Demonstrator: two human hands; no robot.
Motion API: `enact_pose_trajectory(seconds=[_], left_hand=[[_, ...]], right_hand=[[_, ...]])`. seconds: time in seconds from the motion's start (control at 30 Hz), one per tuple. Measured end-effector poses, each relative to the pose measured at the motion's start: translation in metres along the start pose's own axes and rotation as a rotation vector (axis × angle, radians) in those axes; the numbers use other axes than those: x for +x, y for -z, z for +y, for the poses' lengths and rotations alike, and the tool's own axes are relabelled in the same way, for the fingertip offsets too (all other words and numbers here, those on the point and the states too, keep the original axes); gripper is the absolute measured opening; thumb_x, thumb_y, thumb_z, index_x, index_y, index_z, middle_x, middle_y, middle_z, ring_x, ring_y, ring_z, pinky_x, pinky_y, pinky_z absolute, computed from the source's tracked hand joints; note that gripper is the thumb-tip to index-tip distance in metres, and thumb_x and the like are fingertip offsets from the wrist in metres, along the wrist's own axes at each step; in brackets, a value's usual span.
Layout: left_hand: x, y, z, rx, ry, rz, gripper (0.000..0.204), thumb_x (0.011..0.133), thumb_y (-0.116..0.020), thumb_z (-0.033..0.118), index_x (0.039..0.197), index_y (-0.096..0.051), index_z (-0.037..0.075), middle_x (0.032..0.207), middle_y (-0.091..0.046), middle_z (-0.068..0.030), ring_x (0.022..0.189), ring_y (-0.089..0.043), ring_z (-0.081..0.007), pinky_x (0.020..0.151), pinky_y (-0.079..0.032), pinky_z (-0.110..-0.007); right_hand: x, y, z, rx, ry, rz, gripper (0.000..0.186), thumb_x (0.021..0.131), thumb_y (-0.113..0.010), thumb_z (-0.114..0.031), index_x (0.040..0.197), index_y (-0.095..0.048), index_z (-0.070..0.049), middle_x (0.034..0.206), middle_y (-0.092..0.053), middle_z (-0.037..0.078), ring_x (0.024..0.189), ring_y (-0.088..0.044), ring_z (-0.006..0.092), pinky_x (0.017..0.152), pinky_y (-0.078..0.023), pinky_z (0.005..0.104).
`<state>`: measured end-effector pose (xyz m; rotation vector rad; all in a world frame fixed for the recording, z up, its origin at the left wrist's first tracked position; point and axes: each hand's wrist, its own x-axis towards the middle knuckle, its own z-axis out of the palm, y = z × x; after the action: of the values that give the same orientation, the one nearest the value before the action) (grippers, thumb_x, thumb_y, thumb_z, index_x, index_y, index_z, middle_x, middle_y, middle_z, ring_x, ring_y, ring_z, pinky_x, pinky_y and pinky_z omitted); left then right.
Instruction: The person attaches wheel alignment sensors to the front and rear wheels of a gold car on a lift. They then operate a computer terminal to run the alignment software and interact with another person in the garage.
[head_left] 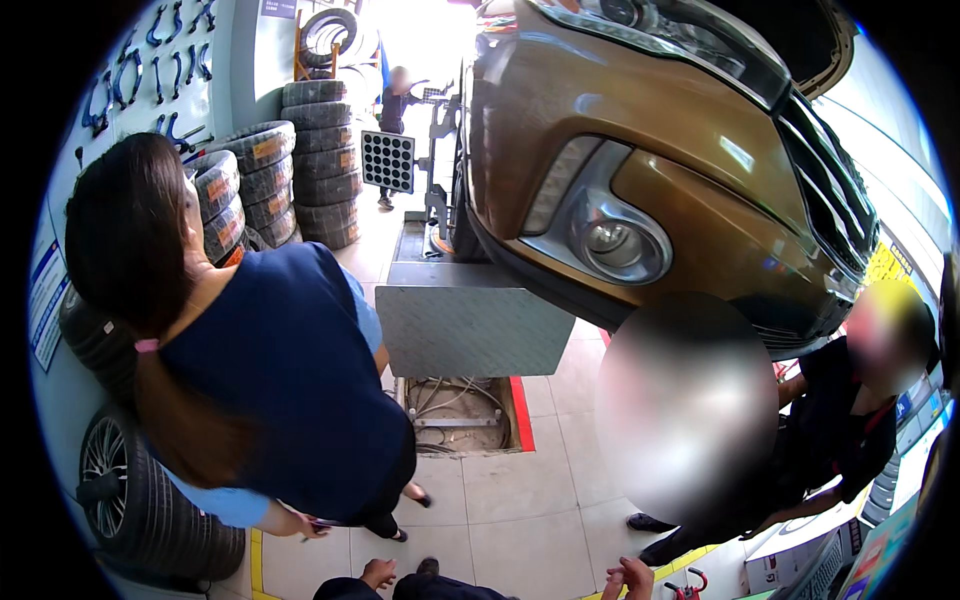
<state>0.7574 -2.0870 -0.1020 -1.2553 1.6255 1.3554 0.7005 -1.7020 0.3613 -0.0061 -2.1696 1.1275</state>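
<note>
Hanging at the lower edge, the person's two bare hands come first. The left hand (378, 573) has loosely curled fingers, and I cannot tell whether it grips anything. The right hand (630, 578) is released, its fingers bent and a little apart; just beside it, to the right, one red metal implement (685, 586) with a curved handle sits low over the floor (510, 498). One white carton (778, 568) with printed sides lies farther right.

Three other people are in view. One in a navy top (290, 370) stands at the left, hair tied with one pink band (147, 345), a small dark object in a lowered hand. Another in dark clothing (830, 420) stands at the right, beside a large blurred oval. Between them, one grey metal plate (475, 330) overhangs one floor pit (455, 415) holding hoses, edged by one red strip (522, 415).

Above is one bronze car (680, 180), with one round fog lamp (618, 240) visible. At the far left stand one alloy wheel (105, 475) and at least three tyre stacks (325, 160), the tallest about six high, many tyres bearing orange labels. One wall notice (47, 300) has print too small to read. Beyond, one square target board (388, 161) shows rows of dark discs, with the third person (393, 110) behind it.
</note>
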Motion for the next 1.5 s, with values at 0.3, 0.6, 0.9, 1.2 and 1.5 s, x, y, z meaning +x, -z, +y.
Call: enact_pose_trajectory(seconds=[0.3, 0.6, 0.9, 1.2, 1.5], left_hand=[[0.055, 0.063, -0.044, -0.034, 0.013, -0.121, 0.054, 0.107, -0.049, 0.050, 0.134, -0.059, 0.004, 0.113, -0.074, -0.0165, 0.087, -0.073, -0.0314, 0.071, -0.059, -0.049], [0.053, 0.073, 0.010, 0.009, -0.046, -0.164, 0.062, 0.110, -0.047, 0.050, 0.149, -0.050, 0.003, 0.132, -0.070, -0.0203, 0.102, -0.073, -0.0333, 0.087, -0.059, -0.053], [0.035, 0.082, 0.061, 0.057, -0.132, -0.150, 0.064, 0.109, -0.049, 0.048, 0.148, -0.051, -0.003, 0.132, -0.070, -0.0220, 0.110, -0.073, -0.0381, 0.087, -0.061, -0.053], [0.053, 0.077, 0.038, 0.067, -0.048, -0.209, 0.062, 0.110, -0.051, 0.046, 0.146, -0.051, -0.004, 0.131, -0.070, -0.0219, 0.112, -0.071, -0.0400, 0.093, -0.056, -0.057], [0.062, 0.063, 0.061, 0.115, -0.133, -0.250, 0.061, 0.109, -0.050, 0.048, 0.145, -0.054, -0.001, 0.130, -0.071, -0.0210, 0.115, -0.070, -0.0376, 0.092, -0.058, -0.053]], right_hand=[[0.000, -0.076, -0.075, 0.088, 0.004, -0.124, 0.015, 0.102, -0.064, -0.004, 0.116, -0.066, 0.001, 0.103, -0.067, 0.014, 0.094, -0.063, 0.0259, 0.087, -0.053, 0.0382], [-0.029, -0.095, -0.067, 0.061, -0.025, -0.055, 0.022, 0.101, -0.068, -0.014, 0.120, -0.067, -0.002, 0.110, -0.065, 0.014, 0.092, -0.062, 0.0226, 0.083, -0.053, 0.0378], [-0.013, -0.094, -0.090, -0.033, 0.166, -0.028, 0.016, 0.102, -0.064, -0.005, 0.118, -0.066, 0.000, 0.107, -0.067, 0.017, 0.095, -0.063, 0.0305, 0.086, -0.053, 0.0412], [-0.015, -0.070, -0.060, -0.005, 0.073, 0.089, 0.019, 0.105, -0.059, -0.008, 0.119, -0.065, 0.004, 0.115, -0.066, 0.017, 0.090, -0.060, 0.0216, 0.078, -0.053, 0.0343], [-0.024, -0.049, -0.052, -0.103, 0.054, 0.145, 0.021, 0.106, -0.060, -0.009, 0.122, -0.064, 0.004, 0.119, -0.066, 0.019, 0.106, -0.065, 0.0296, 0.088, -0.056, 0.0375]])
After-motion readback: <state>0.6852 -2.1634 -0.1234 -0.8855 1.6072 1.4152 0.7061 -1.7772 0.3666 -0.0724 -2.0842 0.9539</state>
